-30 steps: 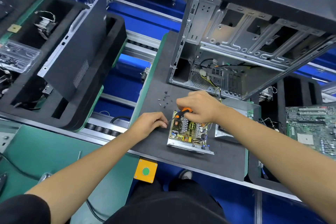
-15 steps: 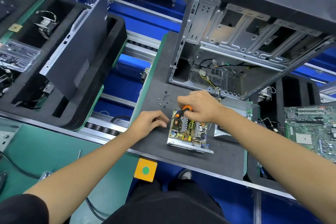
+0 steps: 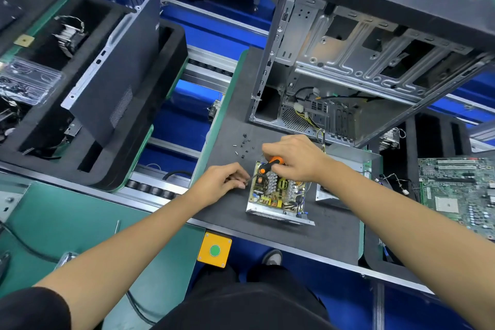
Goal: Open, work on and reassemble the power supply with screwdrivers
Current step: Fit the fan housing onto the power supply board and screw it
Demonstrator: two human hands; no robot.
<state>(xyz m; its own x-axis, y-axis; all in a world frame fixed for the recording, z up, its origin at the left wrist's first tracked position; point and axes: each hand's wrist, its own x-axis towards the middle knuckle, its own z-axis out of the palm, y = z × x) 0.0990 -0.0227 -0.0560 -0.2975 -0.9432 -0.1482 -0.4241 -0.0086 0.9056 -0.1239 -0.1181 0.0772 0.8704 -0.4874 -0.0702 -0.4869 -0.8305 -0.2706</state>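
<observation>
No legible writing. Right hand (image 3: 294, 158) grips orange-handled screwdriver (image 3: 269, 165), shaft slanting down-left beside open power supply (image 3: 277, 193); left hand (image 3: 223, 182) pinches tip.

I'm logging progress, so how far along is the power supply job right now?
Done: the power supply lies open, board bare, its cover beside it, loose screws on the mat. In hand: the right hand grips the orange screwdriver, and the left hand pinches at its tip beside the case. Left: refitting the cover and screws.
</observation>
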